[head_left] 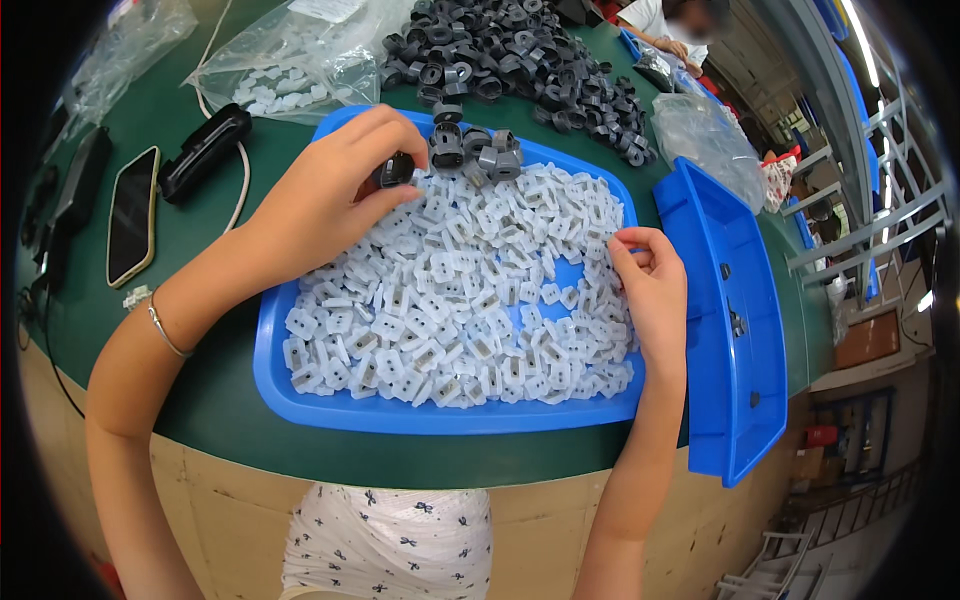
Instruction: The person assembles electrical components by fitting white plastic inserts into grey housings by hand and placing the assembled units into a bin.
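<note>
My left hand (345, 180) pinches a small black plastic part (398, 170) between thumb and fingers, over the upper left of a blue tray (450, 422). Beneath it lies a heap of small translucent white plastic pieces (440, 290), many with dark slots or holes. Several loose black ring-shaped parts (480, 152) rest at the tray's far edge, beside my left fingers. At the tray's right side my right hand (650, 280) has its fingertips drawn together close to the white pieces. Whether anything sits between those fingers cannot be made out.
A big pile of black ring parts (500, 60) lies behind the tray. Bags of white pieces (290, 85) stand far left. A phone (133, 215) and a black device (205, 152) lie left. A narrow blue bin (725, 330) is right. Another person (665, 30) sits far right.
</note>
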Tool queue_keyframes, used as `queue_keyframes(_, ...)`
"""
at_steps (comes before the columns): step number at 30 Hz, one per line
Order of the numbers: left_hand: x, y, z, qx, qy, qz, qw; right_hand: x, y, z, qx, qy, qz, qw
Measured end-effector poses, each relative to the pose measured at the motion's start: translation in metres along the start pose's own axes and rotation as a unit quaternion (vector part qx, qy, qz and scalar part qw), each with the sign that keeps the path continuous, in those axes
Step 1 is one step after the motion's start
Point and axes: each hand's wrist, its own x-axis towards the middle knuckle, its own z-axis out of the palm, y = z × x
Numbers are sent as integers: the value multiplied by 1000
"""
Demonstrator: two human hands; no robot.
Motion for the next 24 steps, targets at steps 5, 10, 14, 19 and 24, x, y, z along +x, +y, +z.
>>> queue_keyframes(5,-5,30,6,-145,-10,-95,985,-1,1,5,-210,7,-119,970)
queue_keyframes(10,-19,60,20,-336,-60,-111,933,-4,-4,5,-209,-15,-120,970)
queue_keyframes(14,-22,57,30,-245,-123,17,962,-7,-5,6,-217,-32,-101,970)
queue_keyframes(19,-26,61,34,-356,-128,-97,921,-3,-1,7,-191,-17,-98,976)
queue_keyframes(24,-20,55,34,-194,-43,92,976,-3,-7,7,-90,-30,-75,993)
